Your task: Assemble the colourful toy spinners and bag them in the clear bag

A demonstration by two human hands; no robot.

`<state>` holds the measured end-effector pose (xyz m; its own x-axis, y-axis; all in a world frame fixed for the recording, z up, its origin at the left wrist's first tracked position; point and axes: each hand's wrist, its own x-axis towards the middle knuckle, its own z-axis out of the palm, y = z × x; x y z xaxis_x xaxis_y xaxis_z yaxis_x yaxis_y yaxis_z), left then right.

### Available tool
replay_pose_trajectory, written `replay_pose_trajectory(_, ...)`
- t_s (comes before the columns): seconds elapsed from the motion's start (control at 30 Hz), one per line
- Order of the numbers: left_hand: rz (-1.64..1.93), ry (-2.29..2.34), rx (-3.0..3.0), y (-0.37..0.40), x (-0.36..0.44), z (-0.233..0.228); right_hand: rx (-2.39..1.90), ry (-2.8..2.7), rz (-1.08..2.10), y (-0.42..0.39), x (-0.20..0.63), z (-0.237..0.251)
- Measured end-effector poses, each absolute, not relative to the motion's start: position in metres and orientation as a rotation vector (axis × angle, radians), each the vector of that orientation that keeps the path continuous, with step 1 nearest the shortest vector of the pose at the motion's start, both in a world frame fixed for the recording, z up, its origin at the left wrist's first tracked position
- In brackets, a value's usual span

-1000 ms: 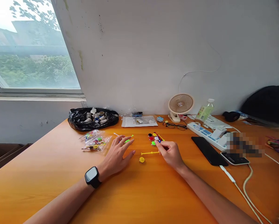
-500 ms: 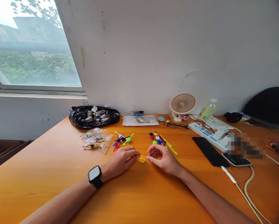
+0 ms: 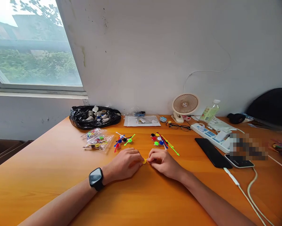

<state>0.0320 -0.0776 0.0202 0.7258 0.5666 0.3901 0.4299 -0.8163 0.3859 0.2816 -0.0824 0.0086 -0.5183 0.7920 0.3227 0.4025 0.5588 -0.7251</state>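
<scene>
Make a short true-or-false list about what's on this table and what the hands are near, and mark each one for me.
1. The left hand and the right hand are both at a small yellow piece. True.
2. The watch is on the right wrist. False: the watch is on the left wrist.
3. Colourful pieces lie on the table beyond the hands. True.
4. The bottle has no cap. False: the bottle has a white cap.
5. The fan stands nearer the wall than the black phone does. True.
</scene>
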Motion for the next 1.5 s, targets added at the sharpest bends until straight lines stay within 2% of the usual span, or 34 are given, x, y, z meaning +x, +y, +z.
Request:
replay_pose_trajectory(0.17, 0.767, 0.802, 2.691, -0.079, 0.039, 0.015, -0.980, -2.186, 0.752, -0.086, 0.280, 0.014)
replay_pose_trajectory(0.27, 0.829, 0.803, 2.717, -0.082, 0.038, 0.018, -1.080, -2.076, 0.878, -0.083, 0.283, 0.016)
replay_pose_trajectory(0.47, 1.126, 0.940, 2.689, -0.083, 0.032, 0.026, -1.219, -1.591, 1.390, -0.082, 0.298, 0.039)
replay_pose_trajectory(0.53, 1.195, 0.987, 2.675, -0.082, 0.030, 0.025, -1.164, -1.549, 1.832, -0.089, 0.306, 0.054)
replay_pose_trajectory(0.57, 1.215, 1.008, 2.665, -0.081, 0.029, 0.025, -1.081, -1.526, 1.950, -0.091, 0.310, 0.062)
replay_pose_trajectory(0.63, 1.224, 1.039, 2.644, -0.079, 0.027, 0.024, -0.957, -1.438, 1.909, -0.092, 0.315, 0.071)
replay_pose_trajectory(0.7, 1.191, 1.029, 2.627, -0.079, 0.024, 0.026, -0.941, -1.352, 1.720, -0.086, 0.317, 0.073)
replay_pose_trajectory(0.83, 0.919, 0.761, 2.640, -0.088, 0.023, 0.035, -1.050, -1.369, 1.441, -0.071, 0.315, 0.060)
replay_pose_trajectory(0.93, 0.716, 0.503, 2.641, -0.102, 0.032, 0.039, -1.072, -1.494, 1.415, -0.069, 0.310, 0.049)
replay_pose_trajectory(1.07, 0.612, 0.327, 2.707, -0.112, 0.047, 0.029, -1.088, -1.658, 1.430, -0.074, 0.301, 0.038)
replay_pose_trajectory(1.37, 0.921, 0.734, 2.512, -0.078, 0.034, 0.009, -1.145, -1.903, 1.233, -0.079, 0.288, 0.022)
replay_pose_trajectory(1.5, 0.964, 0.718, 2.614, -0.074, 0.032, 0.010, -1.091, -1.833, 1.329, -0.082, 0.280, 0.014)
